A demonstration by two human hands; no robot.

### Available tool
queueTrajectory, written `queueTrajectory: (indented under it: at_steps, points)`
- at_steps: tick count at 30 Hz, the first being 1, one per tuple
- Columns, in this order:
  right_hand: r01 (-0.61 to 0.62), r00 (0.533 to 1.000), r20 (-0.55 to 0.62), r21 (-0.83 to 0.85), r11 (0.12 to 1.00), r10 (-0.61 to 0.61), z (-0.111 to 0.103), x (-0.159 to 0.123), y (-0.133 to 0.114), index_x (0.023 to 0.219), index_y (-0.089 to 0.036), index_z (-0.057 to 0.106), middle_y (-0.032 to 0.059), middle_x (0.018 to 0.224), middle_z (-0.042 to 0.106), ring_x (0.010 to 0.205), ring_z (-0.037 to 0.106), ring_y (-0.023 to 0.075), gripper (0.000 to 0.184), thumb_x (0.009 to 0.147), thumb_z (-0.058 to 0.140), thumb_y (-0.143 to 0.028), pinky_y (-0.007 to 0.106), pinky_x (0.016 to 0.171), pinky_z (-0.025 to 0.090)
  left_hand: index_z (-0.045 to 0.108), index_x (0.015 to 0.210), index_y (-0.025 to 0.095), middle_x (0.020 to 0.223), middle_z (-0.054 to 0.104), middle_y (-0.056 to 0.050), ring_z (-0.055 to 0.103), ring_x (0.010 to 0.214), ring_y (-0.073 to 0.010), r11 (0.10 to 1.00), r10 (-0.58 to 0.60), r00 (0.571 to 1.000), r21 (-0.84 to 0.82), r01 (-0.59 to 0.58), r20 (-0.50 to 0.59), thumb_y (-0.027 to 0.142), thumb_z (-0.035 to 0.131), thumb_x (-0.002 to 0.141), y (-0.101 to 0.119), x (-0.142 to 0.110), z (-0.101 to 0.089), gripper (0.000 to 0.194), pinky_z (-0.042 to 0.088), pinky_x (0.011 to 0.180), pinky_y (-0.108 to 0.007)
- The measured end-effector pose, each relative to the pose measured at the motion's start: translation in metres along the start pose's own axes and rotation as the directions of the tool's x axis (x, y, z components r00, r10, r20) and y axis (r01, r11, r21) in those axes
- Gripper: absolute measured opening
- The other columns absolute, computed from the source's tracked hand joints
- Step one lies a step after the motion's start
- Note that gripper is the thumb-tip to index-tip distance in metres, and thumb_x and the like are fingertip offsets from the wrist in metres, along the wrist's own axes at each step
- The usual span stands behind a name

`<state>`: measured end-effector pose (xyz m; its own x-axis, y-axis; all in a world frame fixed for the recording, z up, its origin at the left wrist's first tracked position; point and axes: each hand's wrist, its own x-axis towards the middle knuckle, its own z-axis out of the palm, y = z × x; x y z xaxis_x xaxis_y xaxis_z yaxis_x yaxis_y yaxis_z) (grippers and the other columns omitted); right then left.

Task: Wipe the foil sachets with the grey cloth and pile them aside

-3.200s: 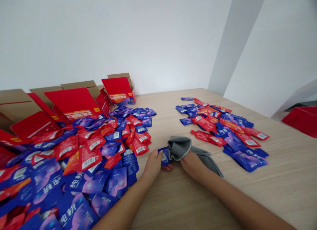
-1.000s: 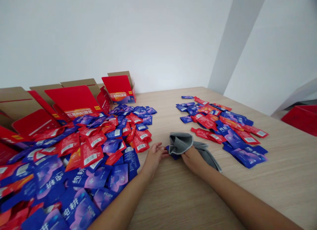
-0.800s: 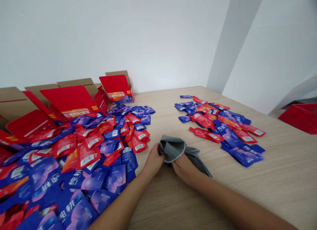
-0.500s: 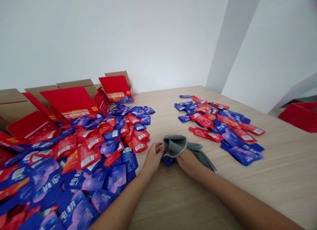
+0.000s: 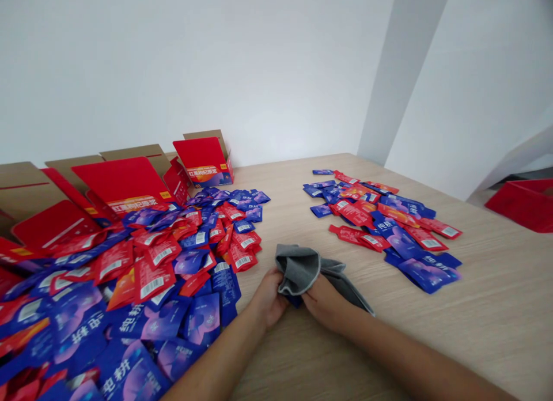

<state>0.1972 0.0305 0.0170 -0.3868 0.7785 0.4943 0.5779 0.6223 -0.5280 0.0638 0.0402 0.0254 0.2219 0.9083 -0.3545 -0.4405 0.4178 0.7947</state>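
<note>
A grey cloth (image 5: 298, 268) with a pale stitched edge is bunched up in my right hand (image 5: 322, 302), whose fingers are mostly hidden under its folds. Just to the left, my left hand (image 5: 270, 300) is closed, fingertips out of sight behind the cloth. A small corner of a blue pouch (image 5: 295, 301) peeks out below the cloth between my two hands, and the left hand grips its side. Close by on the left lies a big heap of red and blue pouches (image 5: 203, 317).
Open red cartons (image 5: 116, 185) line the back left, with a smaller red carton (image 5: 205, 165) beside them. On the right side of the wooden table (image 5: 285, 222), several flat pouches (image 5: 397, 234) lie in a looser pile. A red object (image 5: 522, 205) shows beyond the right edge.
My left hand has moved in under the cloth's left side, hiding its fingertips. The cloth and my right hand have shifted slightly left and nearer to me; less of the blue pouch shows.
</note>
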Motion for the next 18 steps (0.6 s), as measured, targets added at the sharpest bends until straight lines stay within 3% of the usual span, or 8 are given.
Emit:
queueTrajectory:
  at_steps: [4, 7, 11, 14, 18]
  points:
    - [-0.011, 1.0, 0.015, -0.063, 0.998, 0.012, -0.006, 0.005, 0.019, 0.116, -0.02, 0.063, 0.0067, 0.12, 0.064, 0.112, 0.058, 0.0241, 0.044, 0.081, 0.038, -0.011, 0.041, 0.102, 0.041, 0.067, 0.08, 0.012, 0.074, 0.069, -0.006, 0.065, 0.068, -0.0188, 0.998, -0.049, 0.997, -0.038, 0.051, 0.054, 0.0, 0.058, 0.056, 0.003, -0.002, 0.003, 0.028, 0.051, 0.066, -0.027]
    - [-0.071, 0.997, 0.006, -0.006, 0.997, 0.071, -0.007, 0.005, 0.029, 0.118, -0.017, 0.061, 0.0106, 0.121, 0.063, 0.112, 0.058, 0.0255, 0.044, 0.082, 0.036, -0.012, 0.047, 0.099, 0.043, 0.068, 0.084, 0.012, 0.077, 0.069, -0.006, 0.065, 0.07, -0.0179, 0.997, -0.048, 0.998, -0.057, 0.05, 0.05, 0.001, 0.059, 0.058, 0.006, -0.001, 0.001, 0.03, 0.05, 0.067, -0.027]
    - [0.034, 0.997, 0.064, 0.093, 0.995, -0.04, -0.002, 0.0, 0.026, 0.127, -0.025, 0.055, 0.0054, 0.128, 0.059, 0.121, 0.051, 0.0234, 0.048, 0.082, 0.041, -0.014, 0.043, 0.103, 0.04, 0.068, 0.082, 0.012, 0.076, 0.069, -0.006, 0.066, 0.072, -0.019, 0.998, -0.026, 0.999, -0.061, 0.027, 0.019, -0.002, 0.056, 0.057, 0.009, 0.001, -0.002, 0.031, 0.051, 0.069, -0.027]
    - [0.022, 0.998, 0.055, 0.038, 0.999, -0.024, -0.001, 0.003, 0.032, 0.123, -0.03, 0.059, 0.0021, 0.125, 0.061, 0.118, 0.054, 0.0247, 0.052, 0.078, 0.043, -0.009, 0.042, 0.104, 0.039, 0.068, 0.087, 0.011, 0.078, 0.07, -0.007, 0.065, 0.068, -0.0177, 0.998, -0.038, 0.999, -0.044, 0.038, 0.011, -0.003, 0.056, 0.059, 0.01, 0.0, 0.0, 0.033, 0.051, 0.066, -0.027]
    - [-0.039, 0.999, 0.002, -0.07, 0.997, 0.04, -0.005, 0.007, 0.05, 0.123, -0.023, 0.06, 0.0074, 0.126, 0.06, 0.116, 0.054, 0.0306, 0.053, 0.075, 0.043, -0.008, 0.047, 0.102, 0.039, 0.066, 0.091, 0.009, 0.071, 0.069, -0.006, 0.063, 0.056, -0.0143, 0.999, -0.035, 0.997, -0.012, 0.035, -0.069, -0.006, 0.054, 0.063, 0.018, -0.002, 0.004, 0.033, 0.051, 0.058, -0.024]
